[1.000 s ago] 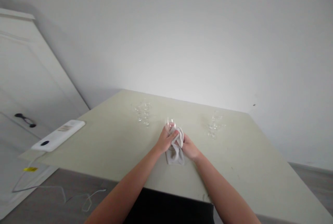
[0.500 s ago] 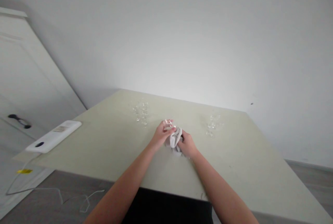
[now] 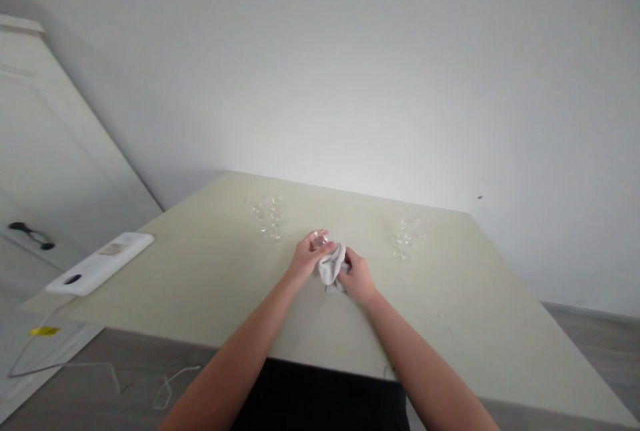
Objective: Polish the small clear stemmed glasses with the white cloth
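My left hand (image 3: pixel 303 259) is closed round a small clear glass (image 3: pixel 319 240), its rim showing between thumb and fingers. In my right hand (image 3: pixel 359 277) is a bunched white cloth (image 3: pixel 329 269), gripped between thumb and fingers. The cloth meets the glass and hangs down over the tabletop. Part of the glass is hidden by the fingers and the cloth. Both hands are close together above the middle of the pale table (image 3: pixel 210 284).
Clear glassware (image 3: pixel 270 216) stands in a group at the back left, and a second clear group (image 3: pixel 404 239) at the back right. A white box-like device (image 3: pixel 103 264) with a cable lies at the left edge. Beyond are a wall and a white cabinet (image 3: pixel 60 144).
The glass has turned slightly in my left hand, so its round rim shows more. The cloth has shifted and bunched differently against it. The view has moved a little.
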### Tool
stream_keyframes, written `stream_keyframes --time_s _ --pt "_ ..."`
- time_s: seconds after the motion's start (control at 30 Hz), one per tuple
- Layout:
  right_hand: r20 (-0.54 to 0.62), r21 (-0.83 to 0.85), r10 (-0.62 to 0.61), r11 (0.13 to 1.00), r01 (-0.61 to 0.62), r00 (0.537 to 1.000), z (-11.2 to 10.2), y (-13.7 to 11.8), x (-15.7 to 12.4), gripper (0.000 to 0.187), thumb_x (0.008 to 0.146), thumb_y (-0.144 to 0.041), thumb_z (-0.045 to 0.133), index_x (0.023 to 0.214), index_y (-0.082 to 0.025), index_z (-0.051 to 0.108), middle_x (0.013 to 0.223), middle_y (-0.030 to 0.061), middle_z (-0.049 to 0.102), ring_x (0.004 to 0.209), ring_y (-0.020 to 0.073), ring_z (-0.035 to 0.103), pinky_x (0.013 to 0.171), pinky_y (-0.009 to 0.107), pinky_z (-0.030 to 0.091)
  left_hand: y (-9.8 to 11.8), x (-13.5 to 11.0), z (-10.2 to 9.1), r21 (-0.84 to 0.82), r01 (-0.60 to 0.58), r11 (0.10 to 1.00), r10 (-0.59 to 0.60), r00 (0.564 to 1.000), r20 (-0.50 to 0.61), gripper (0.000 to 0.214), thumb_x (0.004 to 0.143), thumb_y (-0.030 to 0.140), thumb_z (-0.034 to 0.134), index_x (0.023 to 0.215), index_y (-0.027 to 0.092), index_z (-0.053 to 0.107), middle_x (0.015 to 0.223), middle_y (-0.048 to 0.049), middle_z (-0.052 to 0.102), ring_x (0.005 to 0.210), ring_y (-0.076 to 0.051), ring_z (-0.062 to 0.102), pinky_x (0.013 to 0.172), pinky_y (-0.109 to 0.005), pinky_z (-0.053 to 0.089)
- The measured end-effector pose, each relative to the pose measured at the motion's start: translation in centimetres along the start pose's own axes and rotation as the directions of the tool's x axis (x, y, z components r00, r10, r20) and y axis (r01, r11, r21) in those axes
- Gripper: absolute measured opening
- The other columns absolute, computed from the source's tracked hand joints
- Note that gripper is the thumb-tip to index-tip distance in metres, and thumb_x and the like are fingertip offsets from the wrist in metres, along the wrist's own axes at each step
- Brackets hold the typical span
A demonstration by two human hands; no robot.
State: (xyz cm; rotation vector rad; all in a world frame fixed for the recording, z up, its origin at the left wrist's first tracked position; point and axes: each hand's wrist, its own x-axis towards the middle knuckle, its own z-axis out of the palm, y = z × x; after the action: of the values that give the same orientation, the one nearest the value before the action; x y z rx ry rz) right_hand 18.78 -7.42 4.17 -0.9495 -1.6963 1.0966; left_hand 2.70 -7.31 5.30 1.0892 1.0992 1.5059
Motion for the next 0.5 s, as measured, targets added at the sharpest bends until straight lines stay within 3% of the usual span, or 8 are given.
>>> stream_keyframes --time_s 0.1,0.17,0.23,0.3,0.37,0.43,0.5 --pt "0.126 0.288 0.098 0.949 -0.131 0.987 0.09 -0.04 -0.17 0.033 0.075 -0.049 0.066 0.089 -0.018 0.062 0.078 0.0028 0.064 0.071 0.0167 0.056 0.068 0.027 0.045 0.13 -0.25 -0.24 -0.171 0.040 0.984 -0.019 0.993 0.120 0.078 0.058 0.054 0.087 0.122 0.015 0.063 0.105 -0.0104 0.072 0.087 -0.021 0.069 0.080 -0.032 0.053" --pt "0.192 0.388 0.126 0.901 -0.193 0.973 0.08 -0.03 -0.19 0.037 0.076 -0.053 0.064 0.090 -0.019 0.062 0.079 0.0033 0.065 0.071 0.0170 0.056 0.067 0.028 0.046 0.18 -0.45 -0.26 -0.248 0.058 0.967 -0.014 0.984 0.177 0.079 0.061 0.055 0.085 0.126 0.017 0.061 0.113 -0.0130 0.071 0.092 -0.023 0.069 0.083 -0.035 0.054" --pt "0.152 0.277 0.085 0.953 -0.126 0.985 -0.01 0.12 -0.11 0.031 0.075 -0.046 0.067 0.090 -0.018 0.062 0.080 0.0027 0.065 0.072 0.0163 0.055 0.067 0.027 0.045 0.00 -0.37 -0.16 -0.203 0.036 0.979 -0.007 0.990 0.142 0.072 0.064 0.052 0.084 0.122 0.017 0.063 0.114 -0.0127 0.071 0.095 -0.023 0.069 0.084 -0.035 0.054" --pt "0.041 0.017 0.009 1.000 -0.010 0.999 -0.13 0.36 0.02 0.021 0.072 -0.032 0.067 0.087 -0.018 0.062 0.075 0.0004 0.062 0.069 0.0144 0.051 0.067 0.025 0.043 -0.34 -0.03 -0.03 -0.062 -0.004 0.998 0.007 0.999 0.043 0.065 0.062 0.050 0.084 0.115 0.016 0.066 0.105 -0.0093 0.072 0.091 -0.022 0.068 0.080 -0.032 0.053" --pt "-0.026 -0.178 -0.047 0.983 0.042 0.999 -0.24 0.50 0.13 0.016 0.070 -0.024 0.065 0.084 -0.018 0.060 0.070 -0.0019 0.058 0.065 0.0128 0.047 0.065 0.024 0.040 -0.60 0.30 0.03 0.065 -0.010 0.998 0.012 1.000 -0.017 0.064 0.058 0.049 0.086 0.110 0.014 0.068 0.094 -0.0058 0.072 0.085 -0.020 0.067 0.075 -0.030 0.052" --pt "0.013 -0.122 -0.025 0.992 0.027 1.000 -0.37 0.36 0.20 0.014 0.072 -0.026 0.064 0.083 -0.018 0.060 0.069 -0.0020 0.057 0.065 0.0125 0.047 0.063 0.023 0.039 -0.59 0.38 -0.01 0.059 0.012 0.998 -0.011 1.000 -0.019 0.066 0.058 0.050 0.086 0.111 0.014 0.068 0.089 -0.0044 0.071 0.082 -0.020 0.067 0.073 -0.029 0.052" --pt "0.110 0.101 0.051 0.993 -0.062 0.993 -0.54 -0.02 0.26 0.020 0.077 -0.035 0.064 0.085 -0.017 0.061 0.073 0.0001 0.061 0.067 0.0136 0.051 0.064 0.024 0.041 -0.31 0.15 -0.06 -0.051 0.039 0.998 -0.038 0.999 0.027 0.072 0.059 0.051 0.085 0.118 0.014 0.065 0.094 -0.0058 0.072 0.083 -0.020 0.068 0.076 -0.030 0.052"
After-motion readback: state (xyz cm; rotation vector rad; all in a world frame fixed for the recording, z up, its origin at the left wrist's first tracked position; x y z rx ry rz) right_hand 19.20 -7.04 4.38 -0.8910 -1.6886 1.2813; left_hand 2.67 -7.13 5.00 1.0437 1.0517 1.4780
